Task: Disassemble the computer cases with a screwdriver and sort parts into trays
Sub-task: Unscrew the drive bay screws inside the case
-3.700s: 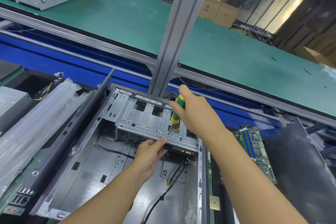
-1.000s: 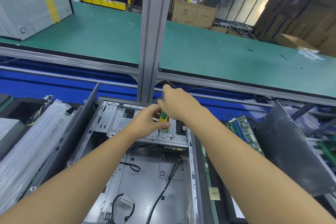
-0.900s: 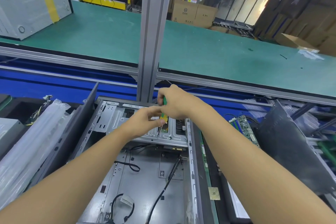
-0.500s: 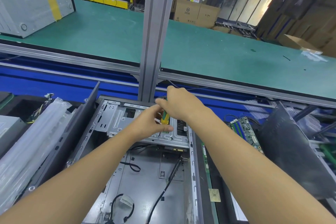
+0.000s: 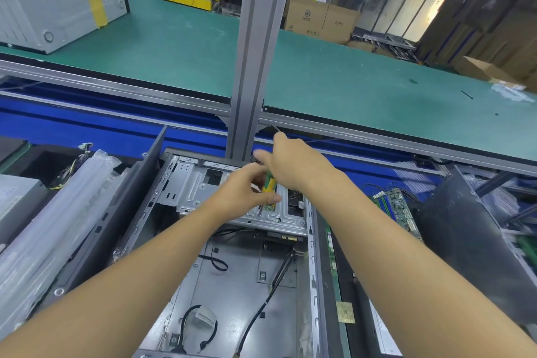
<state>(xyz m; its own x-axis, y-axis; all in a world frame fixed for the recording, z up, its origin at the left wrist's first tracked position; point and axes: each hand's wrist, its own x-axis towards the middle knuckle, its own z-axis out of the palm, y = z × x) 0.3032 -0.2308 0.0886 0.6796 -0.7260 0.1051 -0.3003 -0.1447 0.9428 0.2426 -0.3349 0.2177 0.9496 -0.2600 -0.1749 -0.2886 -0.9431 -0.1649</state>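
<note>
Over chassis point(image 5: 232, 270), right grip point(image 5: 293, 166) clutches screwdriver point(image 5: 268, 183).

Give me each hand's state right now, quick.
Left hand: closed, pinching the screwdriver low down, near its shaft.
Right hand: closed round the top of the screwdriver's handle.

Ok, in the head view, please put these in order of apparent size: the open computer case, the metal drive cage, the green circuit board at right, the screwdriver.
1. computer case
2. drive cage
3. circuit board
4. screwdriver, smallest as seen, but only partly visible, so its full length is unsure.
</note>
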